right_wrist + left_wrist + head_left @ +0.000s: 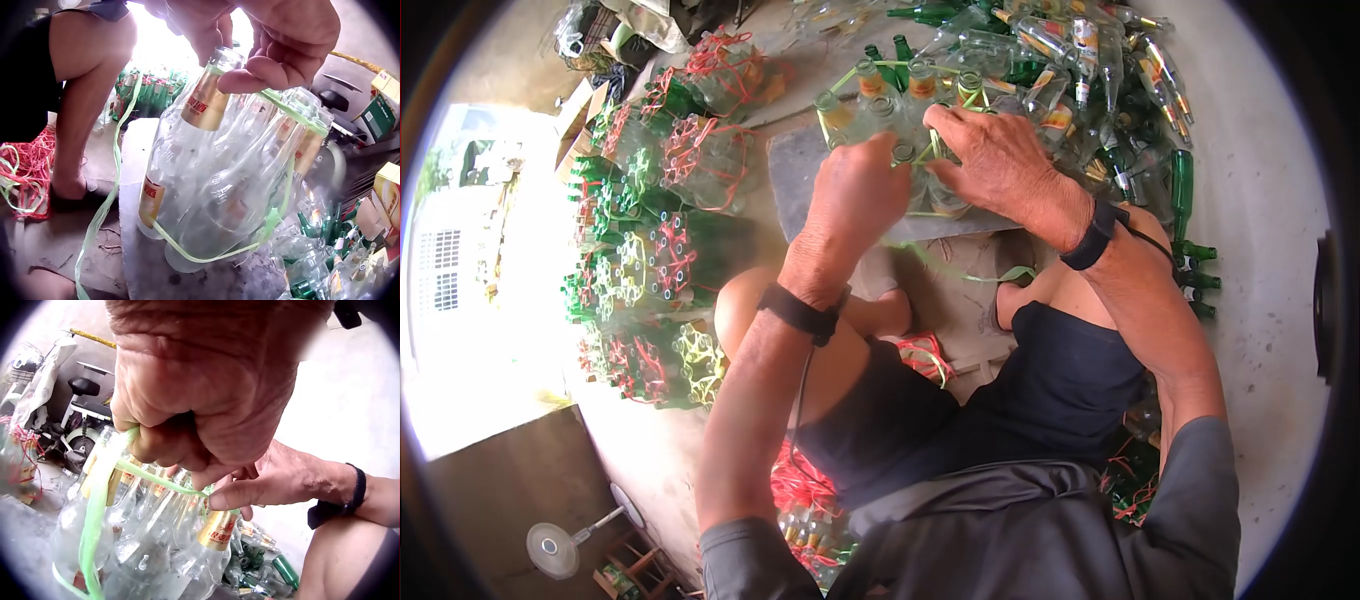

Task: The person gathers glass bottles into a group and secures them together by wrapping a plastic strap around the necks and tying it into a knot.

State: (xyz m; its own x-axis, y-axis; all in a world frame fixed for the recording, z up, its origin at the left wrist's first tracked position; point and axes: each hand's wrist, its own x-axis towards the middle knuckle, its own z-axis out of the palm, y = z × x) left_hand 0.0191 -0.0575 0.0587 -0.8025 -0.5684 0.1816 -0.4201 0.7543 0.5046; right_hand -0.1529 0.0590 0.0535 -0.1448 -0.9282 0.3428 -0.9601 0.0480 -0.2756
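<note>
A bundle of clear glass bottles (215, 175) with gold neck labels stands on a grey slab (795, 170). A green plastic strap (95, 519) runs around the necks, and another green band (206, 257) circles the bottles low down. My left hand (858, 190) is a fist above the near bottles, gripping the strap, whose tail hangs below it in the left wrist view. With thumb and curled fingers, my right hand (1005, 165) pinches the strap beside a bottle mouth. A loose strap end (115, 169) trails past the slab's edge toward the floor.
Loose clear and green bottles (1050, 60) are heaped beyond the slab and to its right. Strapped bundles of green bottles (625, 215) line the left side. Red strapping (37, 169) lies on the floor by my feet. A fan (552, 550) stands at lower left.
</note>
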